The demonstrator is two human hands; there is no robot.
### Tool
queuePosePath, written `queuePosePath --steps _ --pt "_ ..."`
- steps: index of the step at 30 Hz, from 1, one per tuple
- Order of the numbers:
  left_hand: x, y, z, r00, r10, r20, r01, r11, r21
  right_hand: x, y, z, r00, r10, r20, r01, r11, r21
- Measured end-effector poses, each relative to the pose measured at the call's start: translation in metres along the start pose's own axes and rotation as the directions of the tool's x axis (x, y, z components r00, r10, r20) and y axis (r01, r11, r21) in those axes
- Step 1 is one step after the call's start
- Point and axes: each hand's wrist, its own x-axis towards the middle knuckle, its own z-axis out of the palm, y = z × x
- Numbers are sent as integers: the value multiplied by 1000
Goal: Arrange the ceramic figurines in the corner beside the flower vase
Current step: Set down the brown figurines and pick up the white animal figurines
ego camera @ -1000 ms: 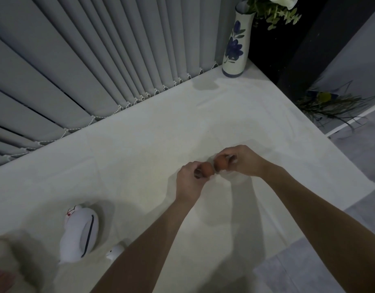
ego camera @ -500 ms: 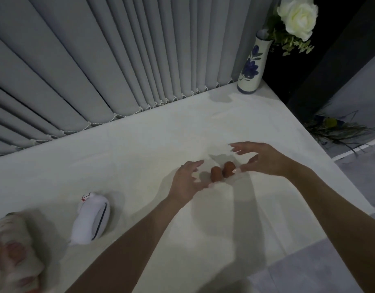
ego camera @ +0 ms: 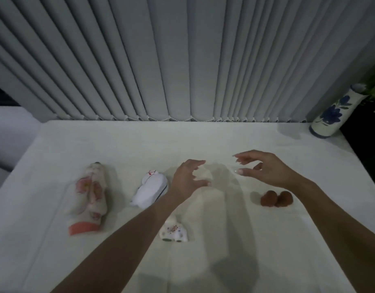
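Gripping nothing, both hands hanging open, left hand (ego camera: 187, 178) hovering right beside the white figurine (ego camera: 151, 191), its long body pointing away toward the blinds, flower vase (ego camera: 330, 115) sitting far off right.

We see both hands above the white table (ego camera: 267, 240), fingers spread, holding nothing: left hand (ego camera: 187, 178), right hand (ego camera: 265, 168). Two brown figurines (ego camera: 276, 199) sit touching, below the right wrist. Floral figurine (ego camera: 89, 197), white figurine (ego camera: 149, 191), small spotted figurine (ego camera: 175, 231) lie left. Flower vase (ego camera: 332, 114) stands far right corner.
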Motion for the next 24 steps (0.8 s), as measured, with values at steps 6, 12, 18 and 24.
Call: queuePosePath --steps 6,12,18,24 --pt "-15 -39 -57 974 -110 -197 132 986 104 22 -12 77 975 4 223 15 996 -85" --pt "-25 -86 -96 873 -396 -285 467 848 250 17 -10 161 902 132 411 -54 979 -197" --pt "-25 -104 -97 787 -599 -151 617 754 226 3 -17 202 882 140 449 -19 964 -263" --pt "-25 -101 -79 786 -616 -45 618 785 37 1 -29 206 875 183 449 -51 956 -290"
